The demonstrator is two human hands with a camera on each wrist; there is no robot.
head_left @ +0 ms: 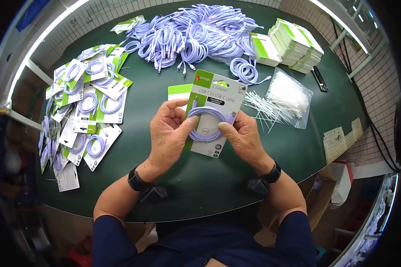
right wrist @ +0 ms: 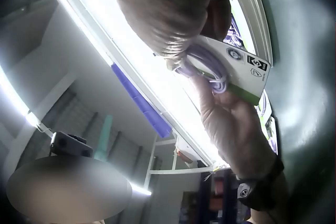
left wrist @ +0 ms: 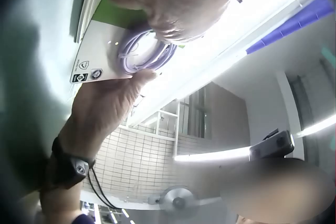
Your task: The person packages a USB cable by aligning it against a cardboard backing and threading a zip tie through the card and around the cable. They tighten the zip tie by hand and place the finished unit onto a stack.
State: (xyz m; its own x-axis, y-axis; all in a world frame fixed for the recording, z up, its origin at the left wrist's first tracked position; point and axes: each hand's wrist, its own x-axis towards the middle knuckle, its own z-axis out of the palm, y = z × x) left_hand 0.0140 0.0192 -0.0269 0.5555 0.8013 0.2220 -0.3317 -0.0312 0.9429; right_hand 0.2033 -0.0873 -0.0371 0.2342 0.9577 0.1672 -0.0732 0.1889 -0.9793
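Note:
Both hands hold a white and green packaging card upright above the table, its printed front reading "USB-C to USB-C cable". A coiled lilac USB-C cable lies against that front, its two plugs pointing up at either side. My left hand pinches the card's left edge, thumb on the coil. At the opposite edge my right hand pinches card and cable, its thumb on the coil's right side. In the right wrist view a small tie wraps the coil. Another green and white card lies behind, partly hidden.
Carded cables are heaped on the left. Loose lilac cables pile up at the back, one coil nearer. Stacked cards stand back right, by white zip ties on a plastic bag and a dark slim tool.

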